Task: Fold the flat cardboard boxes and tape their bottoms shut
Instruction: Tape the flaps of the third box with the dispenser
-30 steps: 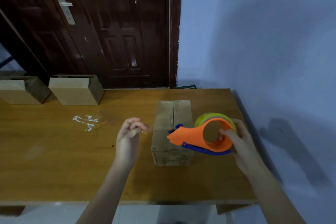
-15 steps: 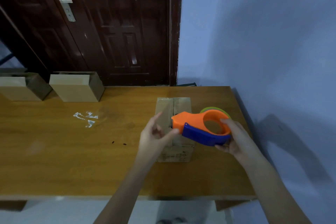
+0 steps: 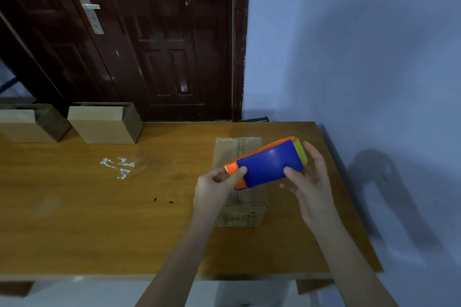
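Observation:
A folded cardboard box [image 3: 240, 151] stands on the wooden table [image 3: 99, 207], flaps shut on top with tape along its seam. Above it I hold an orange and blue tape dispenser [image 3: 268, 166] with a yellow-green roll, its blue side turned toward me. My right hand [image 3: 308, 182] grips the dispenser's right end, thumb on the blue face. My left hand [image 3: 215, 185] pinches the orange cutter end at its serrated tip.
Two more folded boxes, one [image 3: 104, 123] and another [image 3: 27, 123], stand at the table's back left in front of a dark door [image 3: 149, 40]. White scraps [image 3: 118, 166] lie on the table left of centre. A blue wall [image 3: 361, 57] borders the right.
My right hand has rotated the dispenser so its blue side faces me. My left hand came from beside the box to the cutter end and now pinches it.

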`<control>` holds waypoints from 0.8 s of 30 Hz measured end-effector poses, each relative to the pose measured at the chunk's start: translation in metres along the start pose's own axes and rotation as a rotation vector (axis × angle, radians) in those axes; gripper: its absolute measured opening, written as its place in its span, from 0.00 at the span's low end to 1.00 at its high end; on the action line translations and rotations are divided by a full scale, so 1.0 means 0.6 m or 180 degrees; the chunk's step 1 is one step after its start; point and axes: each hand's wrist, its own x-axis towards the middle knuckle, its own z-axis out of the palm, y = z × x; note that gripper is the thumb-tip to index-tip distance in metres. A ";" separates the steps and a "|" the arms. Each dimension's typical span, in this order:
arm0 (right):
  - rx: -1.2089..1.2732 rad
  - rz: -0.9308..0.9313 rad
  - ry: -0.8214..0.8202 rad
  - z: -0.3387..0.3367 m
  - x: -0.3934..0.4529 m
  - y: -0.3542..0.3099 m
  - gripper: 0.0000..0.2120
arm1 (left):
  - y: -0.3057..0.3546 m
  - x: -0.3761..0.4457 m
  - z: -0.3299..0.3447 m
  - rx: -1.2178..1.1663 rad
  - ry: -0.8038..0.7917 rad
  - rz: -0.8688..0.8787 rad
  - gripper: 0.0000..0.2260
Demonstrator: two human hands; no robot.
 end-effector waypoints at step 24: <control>-0.1533 -0.0791 0.0103 0.005 0.009 0.046 0.29 | 0.010 -0.013 -0.017 -0.0045 -0.1127 -0.0914 0.22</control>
